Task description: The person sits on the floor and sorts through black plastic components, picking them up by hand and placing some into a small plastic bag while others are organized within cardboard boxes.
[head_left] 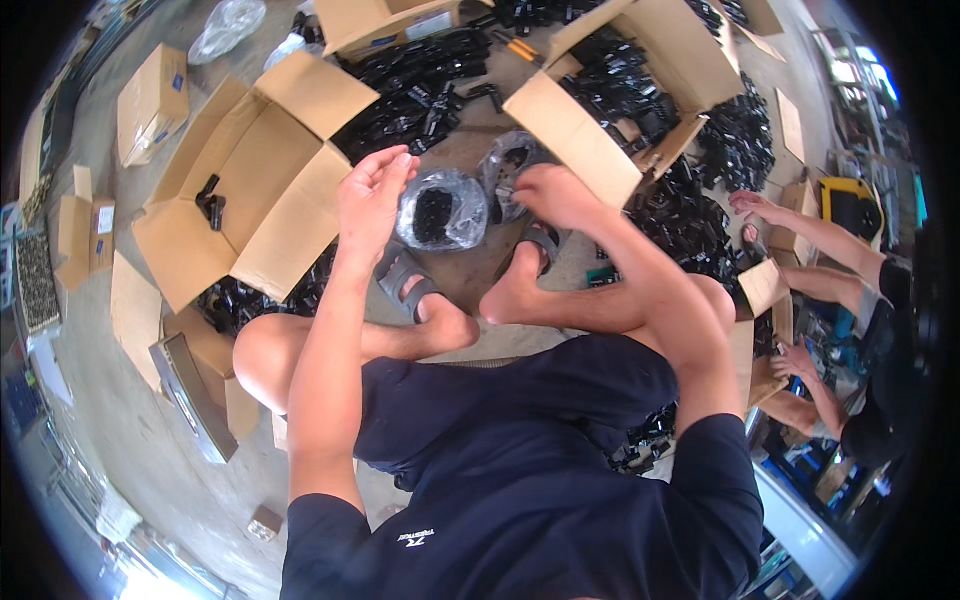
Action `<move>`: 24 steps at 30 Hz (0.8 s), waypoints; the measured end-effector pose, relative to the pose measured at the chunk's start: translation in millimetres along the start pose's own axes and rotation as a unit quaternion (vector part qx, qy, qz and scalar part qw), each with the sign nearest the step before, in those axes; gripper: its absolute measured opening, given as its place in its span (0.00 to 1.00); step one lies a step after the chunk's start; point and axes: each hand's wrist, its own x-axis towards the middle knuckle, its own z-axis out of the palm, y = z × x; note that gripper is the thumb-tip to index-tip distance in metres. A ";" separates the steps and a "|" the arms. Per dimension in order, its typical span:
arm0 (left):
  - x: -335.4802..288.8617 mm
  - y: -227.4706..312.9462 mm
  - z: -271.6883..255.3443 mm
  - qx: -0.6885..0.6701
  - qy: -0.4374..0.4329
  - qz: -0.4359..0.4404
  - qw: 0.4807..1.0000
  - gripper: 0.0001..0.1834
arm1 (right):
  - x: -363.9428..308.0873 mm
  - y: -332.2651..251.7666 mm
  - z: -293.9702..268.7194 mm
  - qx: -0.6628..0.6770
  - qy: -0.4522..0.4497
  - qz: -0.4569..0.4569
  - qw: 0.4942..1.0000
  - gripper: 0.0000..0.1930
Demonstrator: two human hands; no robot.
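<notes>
My left hand point(372, 200) is raised beside the right flap of an open cardboard box point(285, 225). Its thumb and fingertips come together; what they hold, if anything, cannot be made out. My right hand point(560, 196) is bent downward, fingers curled, over a crumpled clear plastic bag point(497, 165) with dark pieces in it. Whatever lies in those fingers is hidden. Between my hands, on the floor, stands another clear plastic bag point(465, 212) with black pieces inside. Inside the left box lies a small black part point(211, 203).
Heaps of black parts point(405, 105) cover the floor ahead, around another open box point(690, 55). Orange-handled pliers point(518, 46) lie beyond. A closed carton point(153, 103) stands far left. At right, other people's hands point(795, 360) work near a small box point(762, 287).
</notes>
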 end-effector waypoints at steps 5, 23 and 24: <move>5.0 4.6 -20.4 0.065 0.036 0.029 0.997 0.18 | 70.3 -46.9 120.1 -0.057 -0.013 -0.066 0.996 0.14; 117.3 -52.8 -343.1 0.459 0.190 -0.253 0.830 0.31 | 27.1 60.3 125.8 -0.213 0.064 0.123 0.967 0.09; 119.3 -64.8 -361.0 0.495 0.196 -0.234 0.813 0.32 | 29.1 56.9 130.4 -0.209 0.087 0.105 0.968 0.09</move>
